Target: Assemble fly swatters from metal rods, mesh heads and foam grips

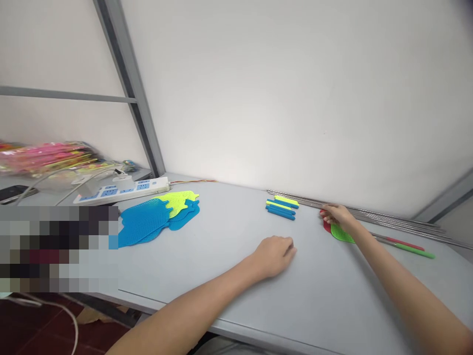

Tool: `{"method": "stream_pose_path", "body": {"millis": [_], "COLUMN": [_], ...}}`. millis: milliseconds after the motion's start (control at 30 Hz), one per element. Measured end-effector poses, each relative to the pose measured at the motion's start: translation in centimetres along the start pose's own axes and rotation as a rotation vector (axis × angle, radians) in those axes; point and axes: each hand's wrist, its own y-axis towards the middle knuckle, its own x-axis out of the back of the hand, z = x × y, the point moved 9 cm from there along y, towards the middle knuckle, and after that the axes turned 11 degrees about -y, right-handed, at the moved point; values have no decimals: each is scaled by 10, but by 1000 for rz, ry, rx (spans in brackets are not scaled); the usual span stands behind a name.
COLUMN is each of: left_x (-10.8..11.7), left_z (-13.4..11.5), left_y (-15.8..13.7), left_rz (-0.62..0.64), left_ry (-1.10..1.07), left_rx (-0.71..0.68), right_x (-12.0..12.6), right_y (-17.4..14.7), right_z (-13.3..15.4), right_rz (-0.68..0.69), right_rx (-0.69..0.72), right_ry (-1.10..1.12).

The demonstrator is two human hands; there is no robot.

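My left hand (274, 255) rests on the grey table with its fingers curled in, and nothing shows in it. Farther right, my right hand (339, 218) has its fingers closed at the edge of a red fly swatter head (327, 225). A green fly swatter head (342, 233) lies against the red one, partly under my hand. Their thin metal rods run to the right and end in a red handle (405, 243) and a green handle (416, 250). Between the hands, toward the wall, lie several blue and yellow handle tubes (281, 213).
Long metal rods (402, 223) lie along the wall. Blue swatter heads (146, 219) and yellow ones (179, 201) are piled at left, beside a white power strip (121, 190). Behind it are bagged colourful goods (48, 158) and a phone (16, 193). A metal post (142, 118) rises there.
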Motion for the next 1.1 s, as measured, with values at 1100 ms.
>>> {"method": "stream_pose_path", "body": {"millis": [1100], "left_x": [-1], "left_z": [-3], "left_y": [-1], "left_rz": [14], "left_ry": [13], "left_rx": [-55], "right_x": [-5], "right_y": [25], "right_z": [-9], "right_rz": [66], "right_rx": [44], "right_ry": [-129]}}
